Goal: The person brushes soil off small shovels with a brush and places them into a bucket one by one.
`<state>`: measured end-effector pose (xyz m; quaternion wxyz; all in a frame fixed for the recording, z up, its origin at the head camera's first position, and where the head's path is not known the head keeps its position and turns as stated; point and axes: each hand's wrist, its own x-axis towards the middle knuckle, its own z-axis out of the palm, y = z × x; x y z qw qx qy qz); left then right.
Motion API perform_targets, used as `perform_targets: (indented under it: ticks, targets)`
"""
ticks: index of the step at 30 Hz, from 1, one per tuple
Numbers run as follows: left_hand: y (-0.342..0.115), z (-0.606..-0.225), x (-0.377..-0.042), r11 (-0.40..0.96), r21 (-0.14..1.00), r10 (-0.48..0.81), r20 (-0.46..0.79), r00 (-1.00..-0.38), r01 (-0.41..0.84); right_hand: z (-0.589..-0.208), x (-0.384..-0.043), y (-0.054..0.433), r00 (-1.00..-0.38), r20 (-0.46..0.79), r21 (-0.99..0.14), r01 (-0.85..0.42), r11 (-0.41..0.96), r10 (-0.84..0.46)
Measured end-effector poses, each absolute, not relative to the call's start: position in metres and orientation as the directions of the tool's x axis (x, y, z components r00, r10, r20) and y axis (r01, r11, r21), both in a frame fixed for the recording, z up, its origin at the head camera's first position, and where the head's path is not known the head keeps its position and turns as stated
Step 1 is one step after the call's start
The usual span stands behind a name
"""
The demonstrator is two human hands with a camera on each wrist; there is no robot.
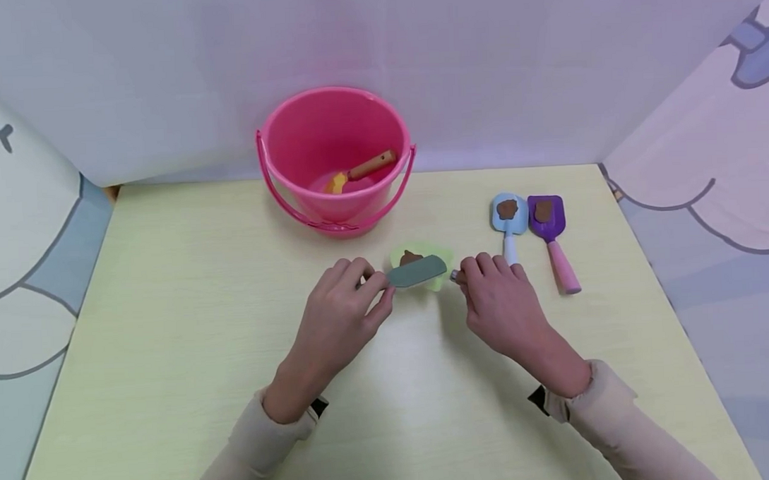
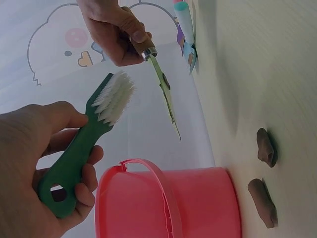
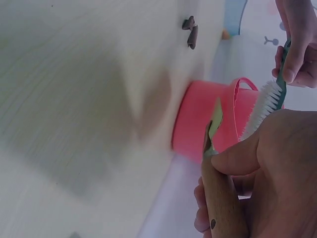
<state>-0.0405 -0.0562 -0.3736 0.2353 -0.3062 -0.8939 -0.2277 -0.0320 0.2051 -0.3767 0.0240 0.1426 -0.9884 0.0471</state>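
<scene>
My left hand (image 1: 339, 309) grips a green brush (image 2: 74, 158) by its handle. The white bristles (image 2: 115, 99) face the tool in the other hand. In my right hand (image 1: 504, 303) is the wooden handle (image 3: 220, 198) of a small toy shovel with a light green blade (image 1: 400, 252). A brown lump (image 1: 410, 257) clings to that blade, which lies partly behind the brush head in the head view. Bristles and blade are close together, raised above the table. Two brown lumps (image 2: 266, 147) lie on the table in both wrist views; the head view does not show them.
A pink bucket (image 1: 336, 143) stands at the back, its handle hanging in front. Inside it is a yellow tool with a wooden handle (image 1: 372, 165). To the right lie a blue shovel (image 1: 517, 225) and a purple shovel (image 1: 549, 228), each bearing a brown lump. Patterned cloth surrounds the table.
</scene>
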Motion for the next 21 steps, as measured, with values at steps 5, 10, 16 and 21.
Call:
perform_targets:
  ticks: [5, 10, 16, 21]
  targets:
    - [-0.055, -0.377, -0.040, 0.708, 0.275, 0.441, 0.546, -0.712, 0.650, -0.378, -0.031, 0.207, -0.961, 0.049, -0.059, -0.275, 0.960, -0.273]
    - [-0.052, -0.379, -0.038, 0.708, 0.270, 0.444, 0.548, -0.709, 0.652, -0.379, -0.030, 0.206, -0.964, 0.035, -0.054, -0.265, 0.963, -0.263]
    - [-0.047, -0.381, -0.036, 0.715, 0.251, 0.452, 0.547, -0.705, 0.653, -0.377, -0.027, 0.203, -0.967, 0.029, -0.076, -0.256, 0.964, -0.254]
    - [-0.043, -0.383, -0.033, 0.731, 0.235, 0.448, 0.543, -0.710, 0.640, -0.375, -0.025, 0.202, -0.966, 0.051, -0.081, -0.259, 0.963, -0.255]
